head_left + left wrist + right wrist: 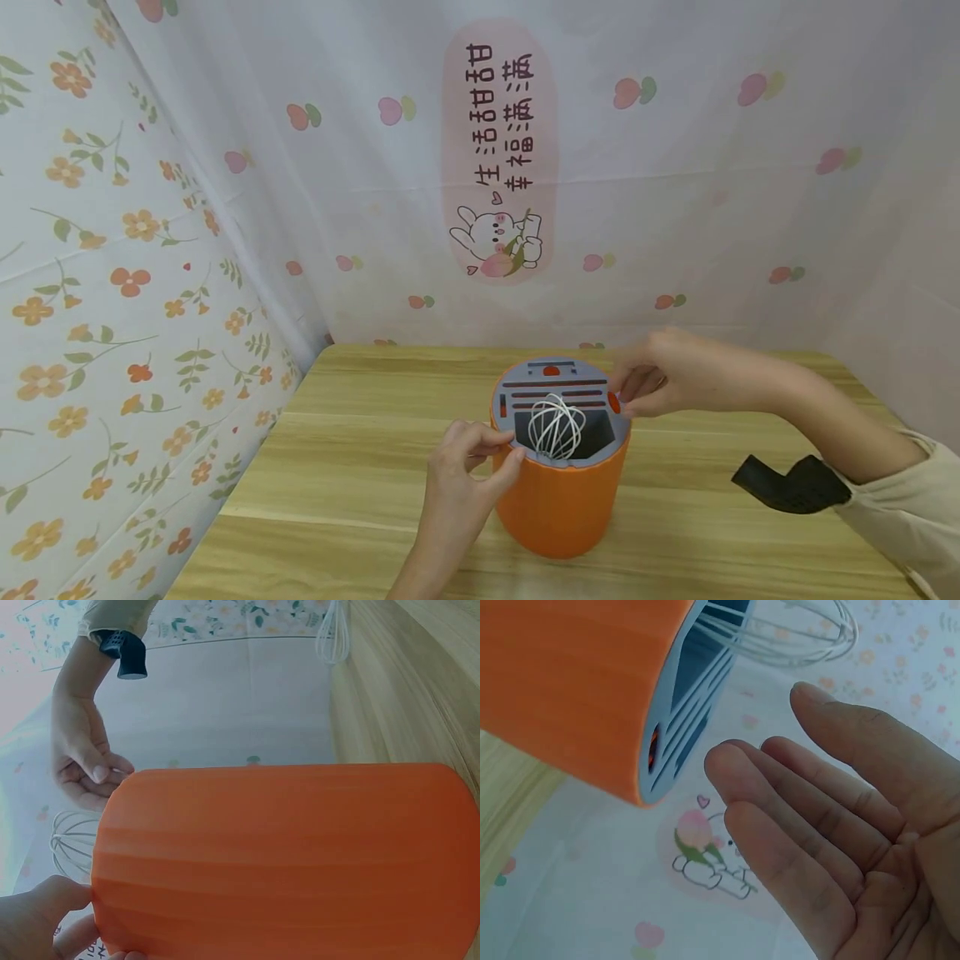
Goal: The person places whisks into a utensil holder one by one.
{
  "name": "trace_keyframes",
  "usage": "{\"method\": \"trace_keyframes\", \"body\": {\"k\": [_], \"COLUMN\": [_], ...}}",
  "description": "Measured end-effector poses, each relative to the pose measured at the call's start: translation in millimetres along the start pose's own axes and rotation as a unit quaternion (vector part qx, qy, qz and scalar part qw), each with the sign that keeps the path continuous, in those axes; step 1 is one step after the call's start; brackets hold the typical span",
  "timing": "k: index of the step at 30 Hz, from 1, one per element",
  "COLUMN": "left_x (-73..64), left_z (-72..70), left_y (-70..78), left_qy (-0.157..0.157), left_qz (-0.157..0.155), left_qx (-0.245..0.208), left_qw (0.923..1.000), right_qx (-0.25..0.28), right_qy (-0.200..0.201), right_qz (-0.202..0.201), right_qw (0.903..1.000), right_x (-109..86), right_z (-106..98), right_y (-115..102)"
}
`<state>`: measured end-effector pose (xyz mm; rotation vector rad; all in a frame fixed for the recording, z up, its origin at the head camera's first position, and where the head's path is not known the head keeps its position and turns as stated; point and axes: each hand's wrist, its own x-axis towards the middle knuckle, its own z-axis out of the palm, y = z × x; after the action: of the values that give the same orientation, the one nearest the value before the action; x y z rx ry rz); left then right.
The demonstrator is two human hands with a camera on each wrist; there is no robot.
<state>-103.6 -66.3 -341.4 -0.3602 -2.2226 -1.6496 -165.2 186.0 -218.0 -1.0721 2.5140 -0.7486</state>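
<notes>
An orange utensil holder (558, 508) stands upright on the wooden table, topped by a grey slotted insert (528, 397). Out of its large front compartment rises the wire head of a white whisk (555, 427); the handle is hidden inside. My left hand (468, 467) pinches the holder's left front rim between thumb and fingers. On the opposite side, my right hand (660, 375) is beside the right rim, near a round opening in the insert. Its fingers (780, 862) are loosely bent with nothing between them, and in the right wrist view they appear apart from the holder.
The wooden table (352, 467) meets a printed cloth backdrop (360, 208) at its far edge, with a flowered cloth (112, 333) to the left. A second white wire whisk shape (332, 634) shows by the table in the left wrist view. A black strap-like piece (795, 485) sits on the right sleeve.
</notes>
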Motion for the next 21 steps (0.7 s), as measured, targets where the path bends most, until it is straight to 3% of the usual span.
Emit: {"method": "trace_keyframes", "body": {"k": [8,21], "left_x": [-0.6,-0.6], "left_z": [-0.5,-0.2], "left_y": [0.5,-0.6], "left_qy": [-0.002,-0.001], "left_qz": [-0.008,0.002], "left_qx": [0.005,-0.008], "left_qw": [1.0,1.0], "right_qx": [-0.032,-0.039], "right_qy": [0.037,0.084], "right_qz": [0.016,0.066], "right_qw": [0.9987,0.9935], "right_x": [-17.7,-54.5], "right_z": [-4,-8], "right_y": [25,67]}}
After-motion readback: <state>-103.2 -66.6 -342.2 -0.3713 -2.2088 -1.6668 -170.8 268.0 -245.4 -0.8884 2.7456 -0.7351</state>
